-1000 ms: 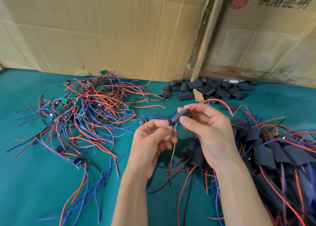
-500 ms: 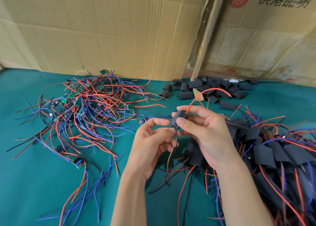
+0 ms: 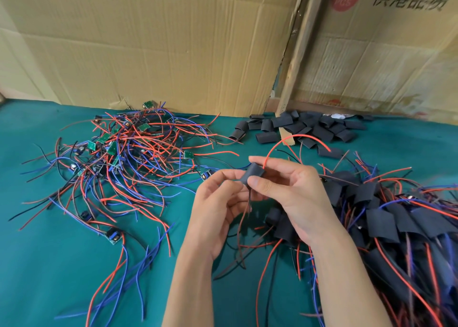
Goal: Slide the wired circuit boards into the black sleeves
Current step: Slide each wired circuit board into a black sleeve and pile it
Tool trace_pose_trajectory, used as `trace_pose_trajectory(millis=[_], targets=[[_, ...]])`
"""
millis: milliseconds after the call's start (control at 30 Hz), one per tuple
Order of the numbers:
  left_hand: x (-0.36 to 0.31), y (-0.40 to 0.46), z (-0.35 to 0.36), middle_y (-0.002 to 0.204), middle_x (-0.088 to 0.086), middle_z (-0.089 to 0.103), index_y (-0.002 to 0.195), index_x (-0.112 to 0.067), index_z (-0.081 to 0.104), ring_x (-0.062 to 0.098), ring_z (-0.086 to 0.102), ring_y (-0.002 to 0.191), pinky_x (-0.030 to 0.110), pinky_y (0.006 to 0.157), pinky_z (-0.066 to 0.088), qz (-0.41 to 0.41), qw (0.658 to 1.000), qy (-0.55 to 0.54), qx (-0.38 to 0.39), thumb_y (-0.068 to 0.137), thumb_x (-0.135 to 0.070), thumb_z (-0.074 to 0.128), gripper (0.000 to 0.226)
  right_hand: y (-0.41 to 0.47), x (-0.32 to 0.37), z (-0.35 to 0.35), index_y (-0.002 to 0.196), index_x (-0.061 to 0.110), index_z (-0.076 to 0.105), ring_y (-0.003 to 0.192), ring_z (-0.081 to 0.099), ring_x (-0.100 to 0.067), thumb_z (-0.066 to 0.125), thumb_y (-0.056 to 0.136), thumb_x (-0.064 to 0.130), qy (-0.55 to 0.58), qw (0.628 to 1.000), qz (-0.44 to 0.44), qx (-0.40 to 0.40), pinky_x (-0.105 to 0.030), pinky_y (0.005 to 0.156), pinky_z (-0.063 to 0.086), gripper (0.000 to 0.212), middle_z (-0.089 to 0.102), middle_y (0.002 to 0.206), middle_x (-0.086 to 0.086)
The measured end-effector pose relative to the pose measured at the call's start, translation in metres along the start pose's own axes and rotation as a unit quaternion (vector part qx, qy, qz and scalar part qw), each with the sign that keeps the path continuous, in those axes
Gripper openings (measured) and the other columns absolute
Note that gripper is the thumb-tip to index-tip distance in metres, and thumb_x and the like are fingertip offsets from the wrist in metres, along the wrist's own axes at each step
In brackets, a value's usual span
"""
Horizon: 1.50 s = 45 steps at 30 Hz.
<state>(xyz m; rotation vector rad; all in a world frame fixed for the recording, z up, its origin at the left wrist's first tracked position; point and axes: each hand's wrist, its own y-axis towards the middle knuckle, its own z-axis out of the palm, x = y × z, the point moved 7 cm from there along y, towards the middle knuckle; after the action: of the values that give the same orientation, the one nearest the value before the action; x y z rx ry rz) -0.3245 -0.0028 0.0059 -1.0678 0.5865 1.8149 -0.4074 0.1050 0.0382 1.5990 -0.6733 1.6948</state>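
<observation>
My right hand (image 3: 295,197) pinches a black sleeve (image 3: 253,174) between thumb and fingers above the green table. A red wire (image 3: 295,138) arcs out of the sleeve's top and dark wires hang below it. The circuit board is hidden inside the sleeve. My left hand (image 3: 218,207) has its fingertips curled at the sleeve's lower left end, pinching there. A heap of bare wired circuit boards (image 3: 119,153) lies to the left. Empty black sleeves (image 3: 304,128) are piled at the back. Sleeved boards (image 3: 386,217) lie heaped on the right.
Cardboard boxes (image 3: 161,46) stand upright along the back edge of the table, with a wooden slat (image 3: 295,54) leaning between them. One loose board with blue and red wires (image 3: 112,235) lies apart near the front left. Green cloth (image 3: 44,277) covers the table.
The sleeve has slid fully over the board, whose end no longer shows. Both hands rose slightly and the red wire swung upward into an arc.
</observation>
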Motion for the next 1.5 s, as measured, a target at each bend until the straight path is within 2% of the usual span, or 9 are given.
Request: trace_pose_trajectory(millis=[133,233,433,667,900,1033,1167,1333,1500], targets=[[-0.002,0.000,0.002,0.075,0.011,0.064,0.093,-0.012,0.074,0.023,0.073,0.068,0.023,0.053,0.053,0.016,1.000,-0.008,0.012,0.095,-0.001,0.047,0.029,0.002,-0.001,-0.001,0.106,0.016,0.082,0.082,0.067,-0.015,0.068,0.095,0.008,0.018,1.000,0.006,-0.019,-0.034,0.081,0.052,0.019,0.078,0.094,-0.003],[-0.004,-0.002,0.006,0.083,0.021,0.066,0.108,-0.004,0.071,0.024,0.072,0.069,0.024,0.054,0.053,0.011,0.999,-0.017,0.028,0.087,-0.016,0.052,0.032,0.002,0.000,-0.001,0.102,0.018,0.083,0.073,0.066,-0.019,0.068,0.095,0.010,0.017,1.000,0.009,-0.011,-0.035,0.074,0.049,0.018,0.075,0.083,-0.010],[-0.007,-0.004,0.014,0.092,0.016,0.072,0.104,-0.012,0.078,0.022,0.068,0.069,0.024,0.056,0.050,0.006,0.995,-0.037,0.090,0.083,-0.021,0.042,0.043,0.002,0.000,0.001,0.097,0.015,0.083,0.062,0.057,-0.017,0.071,0.083,0.022,0.026,1.000,0.008,0.002,-0.027,0.062,0.046,0.019,0.064,0.071,-0.007],[-0.009,-0.006,0.010,0.075,0.013,0.067,0.127,-0.007,0.060,0.020,0.063,0.059,0.021,0.051,0.047,0.041,0.997,0.007,0.061,0.096,-0.024,0.063,0.036,-0.001,0.003,0.007,0.104,0.007,0.074,0.066,0.056,-0.024,0.078,0.080,0.009,0.057,0.996,-0.018,0.071,-0.038,0.063,0.049,0.024,0.071,0.102,-0.017],[-0.008,-0.006,0.008,0.076,0.012,0.067,0.119,-0.005,0.067,0.018,0.064,0.061,0.020,0.054,0.048,0.027,0.998,-0.010,0.054,0.088,-0.011,0.068,0.031,0.000,0.010,-0.005,0.096,0.015,0.077,0.080,0.070,-0.018,0.082,0.074,0.010,0.055,0.998,-0.044,-0.006,-0.024,0.068,0.054,0.024,0.078,0.095,-0.011],[-0.006,-0.005,0.007,0.073,0.012,0.067,0.105,-0.012,0.076,0.019,0.064,0.059,0.019,0.056,0.049,0.009,0.998,-0.022,0.051,0.081,-0.010,0.074,0.024,0.000,0.016,-0.015,0.095,0.013,0.075,0.074,0.065,-0.015,0.087,0.071,0.014,0.078,0.992,-0.071,-0.070,-0.022,0.061,0.049,0.027,0.076,0.094,-0.011],[-0.006,-0.005,0.003,0.076,0.008,0.070,0.097,-0.017,0.080,0.017,0.069,0.065,0.017,0.059,0.052,0.007,0.999,-0.027,0.024,0.078,-0.013,0.071,0.021,0.001,0.017,-0.031,0.099,0.011,0.072,0.070,0.062,-0.015,0.073,0.087,0.012,0.142,0.976,-0.059,-0.152,-0.021,0.056,0.044,0.012,0.073,0.092,-0.009],[-0.010,-0.003,-0.008,0.080,0.003,0.073,0.098,-0.017,0.076,0.013,0.072,0.071,0.015,0.057,0.052,0.037,0.997,-0.050,-0.044,0.077,-0.012,0.070,0.023,0.001,-0.001,-0.011,0.076,0.011,0.065,0.041,0.036,-0.011,0.055,0.092,-0.007,0.058,0.991,0.079,-0.094,-0.014,0.034,0.017,0.026,0.052,0.060,-0.002],[-0.013,-0.002,-0.015,0.079,0.006,0.070,0.096,-0.014,0.071,0.015,0.069,0.066,0.015,0.056,0.052,0.059,0.993,-0.074,-0.072,0.086,0.001,0.065,0.019,0.001,0.000,-0.004,0.081,0.011,0.064,0.042,0.038,-0.004,0.059,0.088,-0.009,0.051,0.989,0.074,-0.115,-0.015,0.034,0.020,0.021,0.054,0.055,0.001]])
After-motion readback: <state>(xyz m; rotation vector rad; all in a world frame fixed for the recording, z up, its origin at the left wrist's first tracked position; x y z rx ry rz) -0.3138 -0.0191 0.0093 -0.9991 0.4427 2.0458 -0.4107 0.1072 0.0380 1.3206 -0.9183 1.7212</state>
